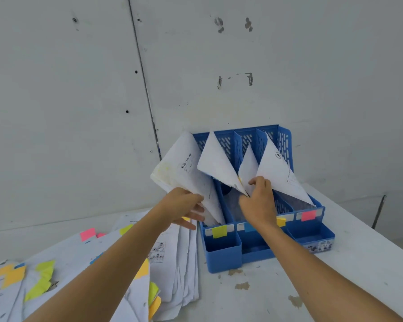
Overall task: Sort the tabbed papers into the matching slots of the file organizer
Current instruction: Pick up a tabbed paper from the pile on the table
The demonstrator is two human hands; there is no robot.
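Organizer stands at the table's far edge; left hand grips a sheaf in its leftmost slot, right hand seems to pinch a sheet.

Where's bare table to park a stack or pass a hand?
Bare table in front of the file organizer, between the forearms, and the strip right of it to the table edge. Crowded: tabbed papers overlap left of the organizer; left hand and right hand hold sheets at its slots.
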